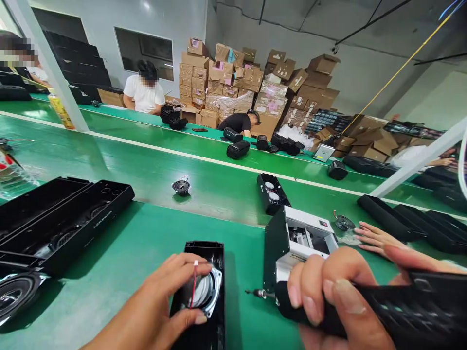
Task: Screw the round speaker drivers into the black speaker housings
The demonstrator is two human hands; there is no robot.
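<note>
My left hand (170, 291) has its fingers and thumb around a round speaker driver (214, 291), which sits in a narrow black speaker housing (204, 248). A thin red wire with a white plug (193, 287) rises from the driver between finger and thumb. Wrapped round a black electric screwdriver (394, 301) is my right hand (328, 291). Its bit points left toward the housing and is apart from it. Behind the screwdriver stands a white and black machine with an open top (275, 248), partly hidden by my right hand.
Long black housings (109, 209) with drivers lie at the left, and a loose driver (16, 296) is in front of them. Another driver (181, 186) lies on the green conveyor. A co-worker's hand (375, 239) reaches in at the right beside a driver (344, 222). White posts (60, 73) flank the line.
</note>
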